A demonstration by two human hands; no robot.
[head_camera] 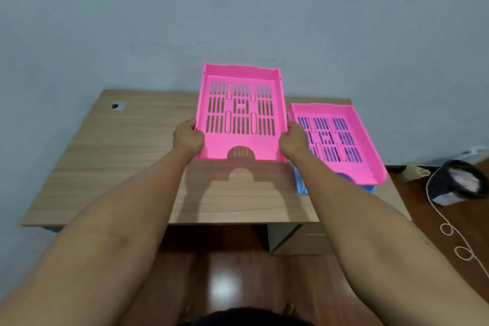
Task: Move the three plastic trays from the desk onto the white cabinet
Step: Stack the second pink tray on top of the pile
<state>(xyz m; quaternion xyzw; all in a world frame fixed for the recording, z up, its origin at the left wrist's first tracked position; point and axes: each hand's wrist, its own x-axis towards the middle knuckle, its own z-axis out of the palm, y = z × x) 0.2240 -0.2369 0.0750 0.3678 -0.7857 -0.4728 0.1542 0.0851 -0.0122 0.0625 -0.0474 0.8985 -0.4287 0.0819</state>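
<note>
I'm gripping pink tray (239, 114) by both side walls, left hand (188, 137) and right hand (293, 141) clenched, lifting it above worktop (111, 161), long axis pointing away. Second tray (336, 140) probably sitting on blue one (301, 185).

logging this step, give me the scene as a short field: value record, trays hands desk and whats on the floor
held tray: pink tray, lifted and tilted above the desk, casting a shadow on it
left hand: left hand gripping the tray's left edge
right hand: right hand gripping the tray's right edge
stack on desk: second pink tray resting on a blue tray, only blue edges showing
desk: wooden desk, cable hole near its far left corner
floor at right: black bin, white cord
white cabinet: not in view
</note>
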